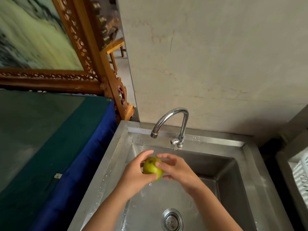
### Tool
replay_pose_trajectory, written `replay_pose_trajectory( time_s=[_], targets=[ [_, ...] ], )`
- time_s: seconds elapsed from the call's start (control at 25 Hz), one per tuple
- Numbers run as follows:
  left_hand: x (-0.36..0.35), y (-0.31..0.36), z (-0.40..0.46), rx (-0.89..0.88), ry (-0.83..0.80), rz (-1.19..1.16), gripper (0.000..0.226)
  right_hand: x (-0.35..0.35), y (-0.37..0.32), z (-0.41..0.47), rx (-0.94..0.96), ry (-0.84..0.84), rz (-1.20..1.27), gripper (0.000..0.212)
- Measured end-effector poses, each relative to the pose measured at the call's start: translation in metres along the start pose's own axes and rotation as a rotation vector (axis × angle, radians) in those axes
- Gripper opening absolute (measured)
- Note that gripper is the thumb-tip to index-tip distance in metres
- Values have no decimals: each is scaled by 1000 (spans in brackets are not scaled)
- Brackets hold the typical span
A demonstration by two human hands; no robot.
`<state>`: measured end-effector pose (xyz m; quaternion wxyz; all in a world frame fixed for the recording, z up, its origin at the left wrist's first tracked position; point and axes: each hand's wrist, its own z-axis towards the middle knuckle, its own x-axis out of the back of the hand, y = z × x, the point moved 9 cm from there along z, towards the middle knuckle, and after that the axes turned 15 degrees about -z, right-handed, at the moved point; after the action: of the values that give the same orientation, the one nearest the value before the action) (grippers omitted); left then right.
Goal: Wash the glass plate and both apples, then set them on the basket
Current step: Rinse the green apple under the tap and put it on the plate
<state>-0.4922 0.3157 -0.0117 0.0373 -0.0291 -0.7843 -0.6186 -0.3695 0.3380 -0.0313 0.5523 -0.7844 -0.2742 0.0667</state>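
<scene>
A green apple (151,167) is held over the steel sink (115,157), below the spout of the curved tap (171,120). My left hand (135,174) grips the apple from the left, fingers curled over its top and thumb under it. My right hand (176,169) touches the apple's right side with its thumb and fingertips, fingers spread and only lightly bent. Water drips from the apple into the basin. At the right edge, part of a white slatted basket (301,175) shows. No glass plate or second apple is in view.
The drain strainer (172,220) lies in the wet basin floor. A table under a green and blue cloth (50,139) stands to the left of the sink. Behind it leans a carved wooden frame (93,52). A plain wall rises behind the tap.
</scene>
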Motion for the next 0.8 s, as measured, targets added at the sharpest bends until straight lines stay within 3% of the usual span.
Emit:
replay_pose_trajectory(
  time_s=[0.16, 0.28, 0.36, 0.52, 0.8],
  targets=[
    [-4, 27, -29, -84, 28, -79, 74, 12, -24, -32, 74, 71, 139, 29],
    [-11, 25, -44, -31, 44, -108, 50, 12, -25, -57, 105, 70, 200, 25],
    [-22, 13, -57, 47, 29, -63, 46, 5, -10, -72, 30, 39, 129, 20],
    [-42, 3, -88, 109, 15, -76, 59, 10, 8, -117, -48, 38, -19, 24],
    [-120, 54, -134, 18, -284, -185, 50, 53, -6, -236, 13, 442, 94, 37]
  ],
)
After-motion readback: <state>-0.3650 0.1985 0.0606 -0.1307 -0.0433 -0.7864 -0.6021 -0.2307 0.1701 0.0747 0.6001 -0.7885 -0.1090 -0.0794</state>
